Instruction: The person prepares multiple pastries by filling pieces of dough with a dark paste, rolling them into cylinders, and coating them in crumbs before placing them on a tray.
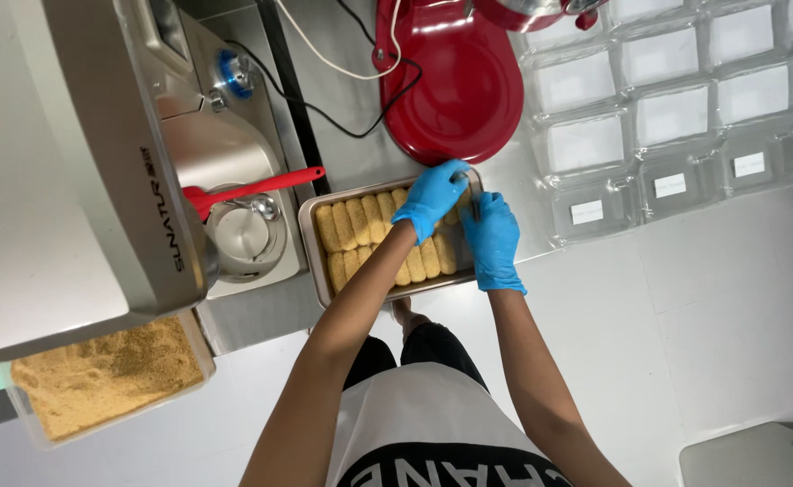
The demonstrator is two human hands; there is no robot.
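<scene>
A metal tray stands on the steel counter and holds two rows of pale finger-shaped biscuits. Both my hands wear blue gloves and work at the tray's right end. My left hand lies over the biscuits with its fingers curled toward the far right corner; what it grips is hidden. My right hand is just beside it, at the tray's right edge, closed around a thin metal utensil that points into that corner.
Left of the tray, a silver machine holds a bowl with a red spatula. A clear tub of brown crumbs sits near the front left. A red mixer base and cables lie behind. Stacked clear labelled boxes fill the right.
</scene>
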